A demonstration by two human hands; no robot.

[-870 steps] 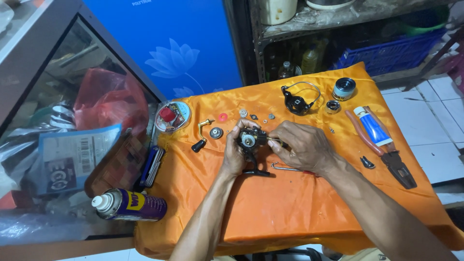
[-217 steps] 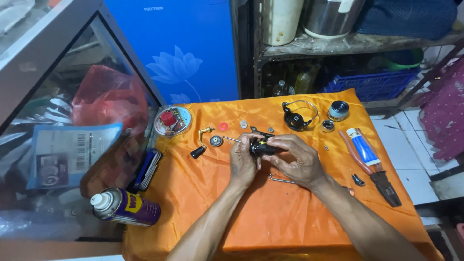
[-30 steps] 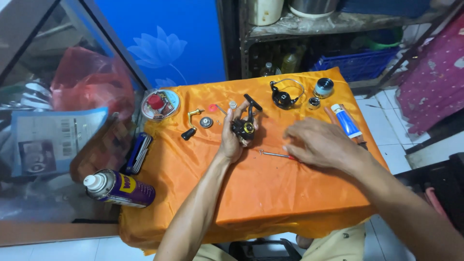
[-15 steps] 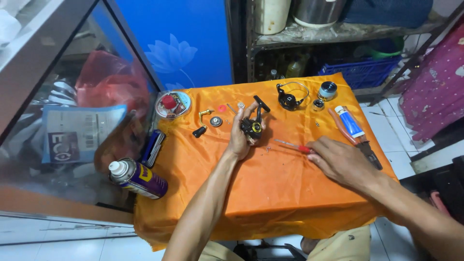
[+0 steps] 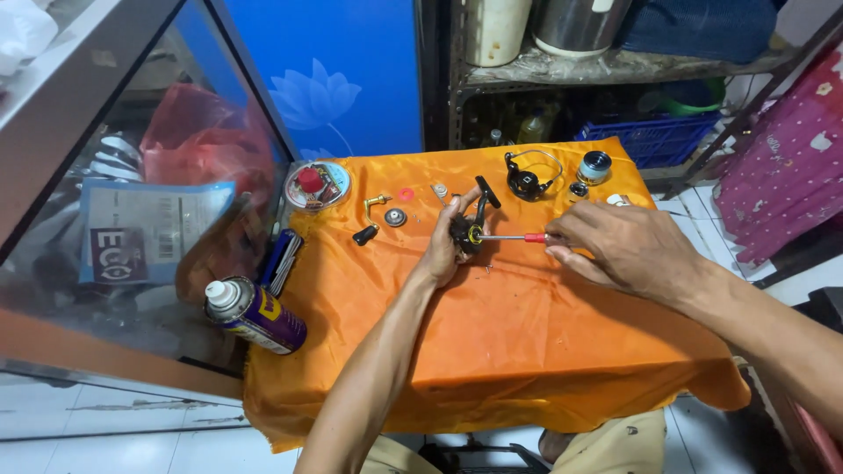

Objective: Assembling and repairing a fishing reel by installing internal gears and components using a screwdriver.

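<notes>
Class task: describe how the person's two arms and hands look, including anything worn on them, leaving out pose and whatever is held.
Both arms are bare up to the picture's edge, with no sleeves showing. The left hand and right hand wear no gloves, and no watch, ring or wristband is visible. Both forearms are slim.

A bright orange cloth is covering the small table. Behind it a blue panel printed with a pale lotus flower is standing beside a grimy metal shelving rack. White floor tiles are showing below, and a glass-fronted cabinet is sitting at the left.
</notes>
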